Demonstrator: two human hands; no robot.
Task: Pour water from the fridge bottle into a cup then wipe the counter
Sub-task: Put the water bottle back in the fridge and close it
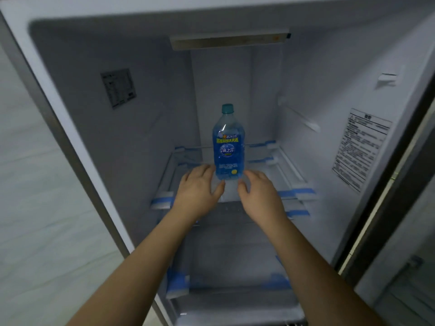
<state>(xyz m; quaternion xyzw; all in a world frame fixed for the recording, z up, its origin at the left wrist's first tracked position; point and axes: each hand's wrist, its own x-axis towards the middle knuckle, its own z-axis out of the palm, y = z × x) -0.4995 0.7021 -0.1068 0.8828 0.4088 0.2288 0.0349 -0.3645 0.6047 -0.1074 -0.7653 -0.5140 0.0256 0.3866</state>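
Bottle (227,147) upright on fridge shelf (292,177) (teal cap), between left hand (200,187) and right hand (259,191), both spread, unheld

Head view, close, facing fridge (77,95) interior

Both forearms are bare up from the fingers to the frame's lower edge (no sleeve, watch or band shows). The left hand (199,189) and right hand (259,191) wear no gloves or rings.

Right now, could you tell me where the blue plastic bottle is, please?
In the head view, the blue plastic bottle with a teal cap stands upright mid-frame on the fridge's glass shelf, between the left hand and right hand.
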